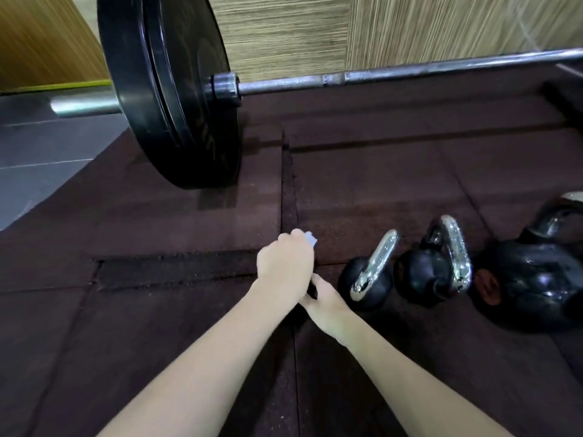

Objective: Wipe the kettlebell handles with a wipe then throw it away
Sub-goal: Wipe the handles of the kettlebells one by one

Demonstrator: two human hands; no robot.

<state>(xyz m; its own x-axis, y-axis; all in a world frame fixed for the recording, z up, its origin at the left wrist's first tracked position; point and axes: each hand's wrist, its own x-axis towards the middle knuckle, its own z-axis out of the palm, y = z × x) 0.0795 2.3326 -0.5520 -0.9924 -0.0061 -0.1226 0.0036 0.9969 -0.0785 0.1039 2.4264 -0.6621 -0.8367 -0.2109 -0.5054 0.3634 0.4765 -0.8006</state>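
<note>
**Both hands meet over the rubber floor, a pale wipe in the left**

The left hand (285, 264) is clenched into a fist around a small pale blue-white wipe (310, 238), a crumpled corner of which pokes out past the knuckles. The right hand (326, 299) lies just beneath and behind it, touching the left wrist; its fingers are hidden under the left hand, so I cannot tell whether they grip anything.

Just to the right of the hands stands a row of round black kettlebells with shiny chrome loop handles: the smallest kettlebell (367, 283) nearest, a middle kettlebell (433, 272) beside it, and a large glossy black kettlebell (533, 279) further right. The wipe is apart from every handle.

Beyond the hands, a steel barbell (410, 74) with a thick matte black bumper plate (167, 89) rests on the dark maroon speckled rubber floor tiles (157, 326), whose seams run under both forearms. A streaked woven-look wall panel (284, 29) rises behind.
</note>
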